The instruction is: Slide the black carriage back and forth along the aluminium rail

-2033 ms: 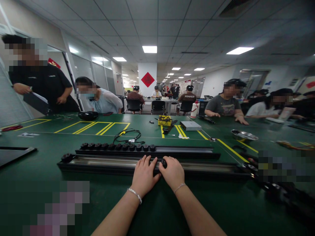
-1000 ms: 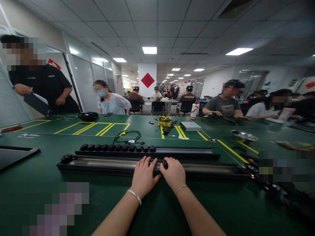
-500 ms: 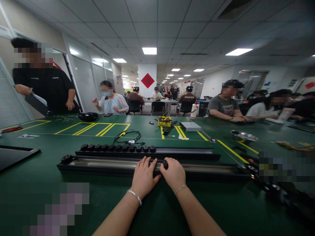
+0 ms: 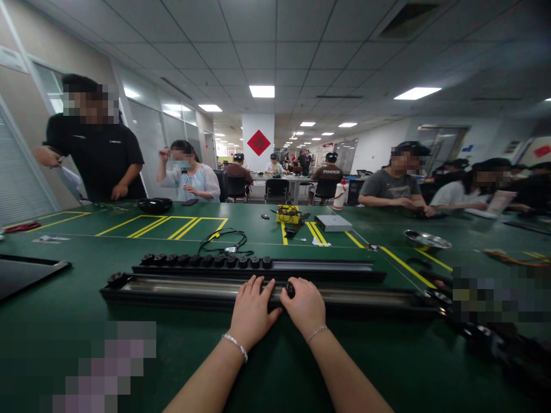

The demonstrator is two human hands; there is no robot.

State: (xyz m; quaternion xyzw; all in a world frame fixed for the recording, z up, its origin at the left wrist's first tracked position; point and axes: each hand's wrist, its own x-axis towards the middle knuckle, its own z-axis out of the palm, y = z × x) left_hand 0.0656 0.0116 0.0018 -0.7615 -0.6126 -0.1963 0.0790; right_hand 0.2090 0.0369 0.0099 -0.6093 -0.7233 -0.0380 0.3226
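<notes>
The small, rounded, glossy black piece point(image 4: 290, 289) is just right of centre frame, pinched narrowly between the right hand's point(image 4: 306, 308) thumb and curled fingers. The left hand point(image 4: 252, 312) is spread over the long black straight-walled trough point(image 4: 163, 297) mid-frame; can't tell if it's actually gripping or just steadying it. My guess: the piece is light, hard, maybe slick plastic, so take it by the sides. The trough looks stiff and awkwardly long; I'd grab the walls, not the smooth, shiny greyish metal-looking strip point(image 4: 185, 285) inside. Just behind, a second long black rail point(image 4: 327, 273) carries chunky round black knobs point(image 4: 207, 261), all on a smooth green tabletop point(image 4: 172, 344).
</notes>
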